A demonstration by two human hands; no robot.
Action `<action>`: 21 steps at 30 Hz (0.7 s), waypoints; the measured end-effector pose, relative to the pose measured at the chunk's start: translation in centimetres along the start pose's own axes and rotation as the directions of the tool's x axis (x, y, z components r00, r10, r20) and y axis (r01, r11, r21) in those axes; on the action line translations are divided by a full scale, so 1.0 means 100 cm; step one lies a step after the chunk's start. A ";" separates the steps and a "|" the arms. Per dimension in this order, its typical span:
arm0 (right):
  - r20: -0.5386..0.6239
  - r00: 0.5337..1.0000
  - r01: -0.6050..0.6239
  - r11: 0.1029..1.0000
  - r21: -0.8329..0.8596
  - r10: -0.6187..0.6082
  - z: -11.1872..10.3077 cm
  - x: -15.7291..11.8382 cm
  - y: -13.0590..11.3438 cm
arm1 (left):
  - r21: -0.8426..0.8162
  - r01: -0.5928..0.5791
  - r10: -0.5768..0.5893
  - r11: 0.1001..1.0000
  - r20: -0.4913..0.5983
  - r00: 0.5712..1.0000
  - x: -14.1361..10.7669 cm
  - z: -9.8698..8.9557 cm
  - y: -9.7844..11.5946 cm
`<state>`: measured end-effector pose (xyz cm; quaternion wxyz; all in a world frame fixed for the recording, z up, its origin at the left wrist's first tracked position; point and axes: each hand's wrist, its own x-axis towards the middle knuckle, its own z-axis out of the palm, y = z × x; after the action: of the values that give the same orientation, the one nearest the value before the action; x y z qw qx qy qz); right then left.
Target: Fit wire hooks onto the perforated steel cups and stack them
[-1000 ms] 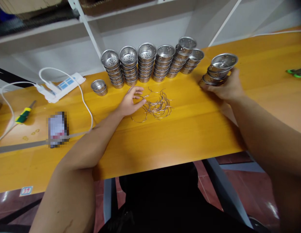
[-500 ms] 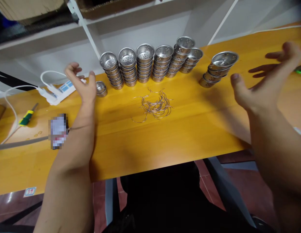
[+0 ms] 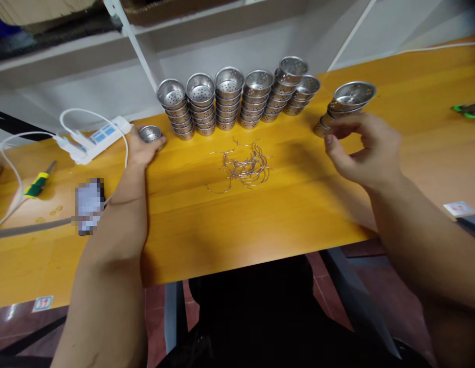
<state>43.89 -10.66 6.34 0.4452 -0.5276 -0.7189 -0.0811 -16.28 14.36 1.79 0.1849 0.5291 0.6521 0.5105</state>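
Fingers of my left hand (image 3: 142, 149) are wrapped round a small perforated metal cup (image 3: 150, 134) at the left end of the row. My right hand (image 3: 365, 151) is in front of the separate right-hand stack of metal cups (image 3: 354, 97), thumb and fingers apart, nothing seen between them; its fingertips overlap the stack's lower part, and contact cannot be made out. Several stacks of perforated cups (image 3: 229, 84) stand side by side along the back. A loose tangle of thin curved wires (image 3: 247, 166) lies on the orange table (image 3: 222, 225) between my hands.
A white power strip (image 3: 101, 140) with cables is left of my left hand. Farther left lie a green-yellow handled tool (image 3: 38, 185) and a blurred-out flat object (image 3: 89, 204). A green-and-dark item (image 3: 469, 110) is at the far right. White shelving (image 3: 229, 36) rises behind.
My left hand has come down and closed round the small cup. My right hand has moved left, to the right-hand stack, with its fingers less spread.
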 end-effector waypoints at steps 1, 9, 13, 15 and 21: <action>0.038 0.999 0.008 1.000 0.029 -0.009 0.003 0.003 -0.007 | -0.003 -0.020 0.020 1.000 0.016 1.000 0.001 0.000 -0.003; 0.612 0.783 0.017 0.986 0.164 -0.115 0.047 0.040 -0.043 | -0.098 -0.188 0.204 0.977 0.193 0.960 0.007 -0.003 -0.021; 0.740 0.628 0.100 0.967 0.233 -0.243 0.085 0.057 -0.046 | -0.149 -0.191 0.215 0.970 0.168 0.962 -0.003 -0.003 -0.012; 0.766 0.583 0.140 0.962 0.234 -0.271 0.101 0.060 -0.046 | -0.181 -0.151 0.176 0.972 0.127 0.976 -0.008 -0.001 -0.006; 0.791 0.549 0.173 0.962 0.211 -0.272 0.118 0.059 -0.049 | -0.263 -0.295 0.282 0.919 -0.086 0.956 0.006 -0.001 0.007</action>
<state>32.95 -1.79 5.38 0.0801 -0.3855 -0.9064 0.1529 -16.25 14.80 2.64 0.1636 0.5769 0.4948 0.6290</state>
